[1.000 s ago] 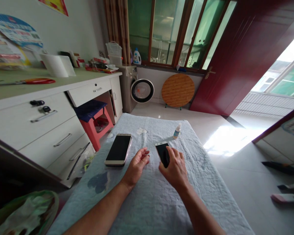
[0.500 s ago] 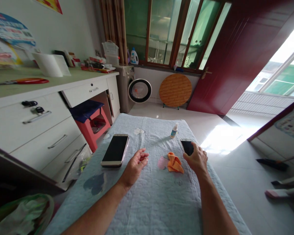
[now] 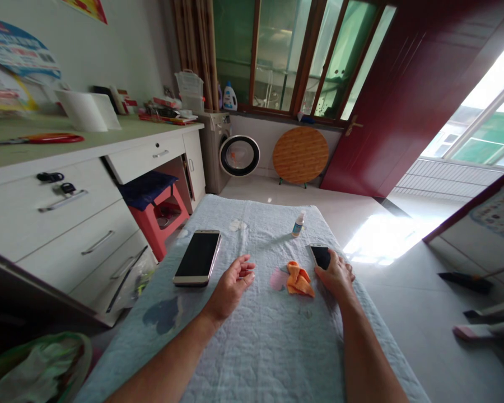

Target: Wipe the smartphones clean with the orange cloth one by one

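Resting on a puckered, pale-blue quilted cover (image 3: pixel 260 358), a crumpled, soft orange cloth (image 3: pixel 299 281) marks the clock's centre. At 3 o'clock, the right hand (image 3: pixel 338 274) curls thumb and fingers around opposite sides of a small, glossy-screened phone (image 3: pixel 320 256), lying at 1 o'clock. At 9 o'clock, the left hand (image 3: pixel 234 281) keeps its fingers loosely bent, close together; beyond it lies a larger, gold-edged rectangular phone (image 3: pixel 198 254). A slim plastic bottle (image 3: pixel 298 225) stands at 12

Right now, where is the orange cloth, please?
In the head view, the cloth lies right of centre on the blue cover, just left of the right hand.
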The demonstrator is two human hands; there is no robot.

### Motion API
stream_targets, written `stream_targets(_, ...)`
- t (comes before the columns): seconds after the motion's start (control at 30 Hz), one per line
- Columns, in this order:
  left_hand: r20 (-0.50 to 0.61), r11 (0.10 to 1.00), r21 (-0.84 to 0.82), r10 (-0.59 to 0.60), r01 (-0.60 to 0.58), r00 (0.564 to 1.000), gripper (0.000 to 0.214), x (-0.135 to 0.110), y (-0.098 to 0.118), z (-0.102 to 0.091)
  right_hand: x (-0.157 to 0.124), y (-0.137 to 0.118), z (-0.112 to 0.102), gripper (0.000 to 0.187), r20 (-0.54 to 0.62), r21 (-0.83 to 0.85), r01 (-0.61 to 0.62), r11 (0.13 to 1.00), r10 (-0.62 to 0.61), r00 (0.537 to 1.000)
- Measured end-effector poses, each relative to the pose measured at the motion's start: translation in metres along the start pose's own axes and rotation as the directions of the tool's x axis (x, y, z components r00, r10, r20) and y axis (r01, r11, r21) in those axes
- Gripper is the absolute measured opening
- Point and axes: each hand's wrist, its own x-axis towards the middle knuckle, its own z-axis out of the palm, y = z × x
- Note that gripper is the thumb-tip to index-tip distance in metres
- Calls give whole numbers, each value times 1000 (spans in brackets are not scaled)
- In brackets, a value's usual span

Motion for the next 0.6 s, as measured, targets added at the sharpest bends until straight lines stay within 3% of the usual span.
stream_targets(0.6,12,998,64,23,-23,1000,55,-2,3,2,0,1,2,70,-3,16,4,1000,-4,1000)
